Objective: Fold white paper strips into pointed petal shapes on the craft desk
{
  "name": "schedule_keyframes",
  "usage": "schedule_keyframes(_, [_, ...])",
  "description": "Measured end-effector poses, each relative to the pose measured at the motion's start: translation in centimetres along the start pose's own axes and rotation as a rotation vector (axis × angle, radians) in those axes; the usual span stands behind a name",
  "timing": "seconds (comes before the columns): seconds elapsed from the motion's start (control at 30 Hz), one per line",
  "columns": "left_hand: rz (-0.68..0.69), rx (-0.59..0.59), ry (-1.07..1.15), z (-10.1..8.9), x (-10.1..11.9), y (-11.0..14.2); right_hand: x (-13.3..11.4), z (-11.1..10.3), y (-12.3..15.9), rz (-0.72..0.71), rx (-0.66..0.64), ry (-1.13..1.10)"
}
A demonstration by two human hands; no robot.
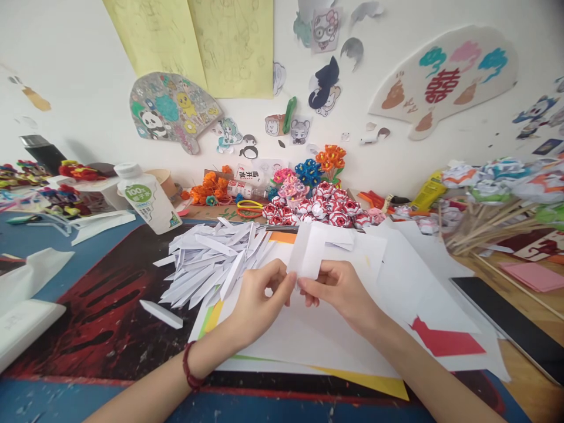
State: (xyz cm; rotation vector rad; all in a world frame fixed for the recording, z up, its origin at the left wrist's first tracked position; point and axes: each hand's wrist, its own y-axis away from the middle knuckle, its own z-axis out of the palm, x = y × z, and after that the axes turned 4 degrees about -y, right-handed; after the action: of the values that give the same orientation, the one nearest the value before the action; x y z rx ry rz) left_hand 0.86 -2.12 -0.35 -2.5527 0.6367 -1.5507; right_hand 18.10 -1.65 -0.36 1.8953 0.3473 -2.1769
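Observation:
A small white sheet of paper (311,252) with a crease along it stands upright between both hands, above the stacked sheets. My left hand (264,299) pinches its lower left edge between thumb and forefinger. On the lower right side, my right hand (337,288) grips the same paper with the thumb in front and fingers behind. Left of the hands lies a heap of folded white paper strips (211,258). One loose folded strip (161,314) rests apart from it on the dark mat. Under the hands are large white sheets (304,341) over yellow and green ones.
A white bottle (147,200) stands at the back left. Along the wall sit red-and-white paper flowers (324,205). To the right lie a black phone (506,323), a red paper scrap (449,341), pink paper squares (535,276) and flowers on wooden sticks (480,226).

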Motion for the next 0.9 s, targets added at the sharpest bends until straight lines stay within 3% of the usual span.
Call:
schedule_keyframes(0.3, [0.030, 0.005, -0.037, 0.06, -0.04, 0.00, 0.15, -0.30, 0.05, -0.010, -0.005, 0.007])
schedule_keyframes(0.6, [-0.075, -0.195, 0.322, -0.18, -0.13, -0.19, 0.28, -0.49, -0.04, -0.007, 0.035, -0.073])
schedule_keyframes(0.9, [-0.159, -0.144, 0.380, 0.18, -0.01, -0.30, 0.34, -0.27, 0.04, -0.017, 0.060, -0.107])
